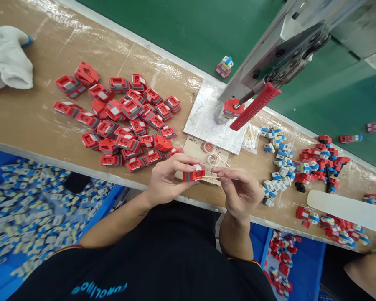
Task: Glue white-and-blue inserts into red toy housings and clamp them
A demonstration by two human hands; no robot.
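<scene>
Beneath everything, a brown-topped surface (pixel 21 121), running aslant across the view. At its far side, a lever press (pixel 278 54), best kept clear of the knuckles. To the left, a spread pile of red parts (pixel 127 121), with a metal plate (pixel 203 113) to its right and a pale card (pixel 191 145) at the plate's near edge.

In front of the card, left grip (pixel 167 177), closed around a piece; opposite, right grip (pixel 242 190), pinched together at thumb and fingertips. Between them, just above the surface, the red-and-grey piece (pixel 189 175), recessed face exposed. Hold firm, with fingertips off the recess.

Just beyond, on the card, a small round dish (pixel 202 147); avoid brushing with the right fingers. Smallest, a thin stick (pixel 211 177), pinched in the right grip, tip at the piece's right end; contact too fine to tell. Probably best done with light pressure, moving only the stick.
</scene>
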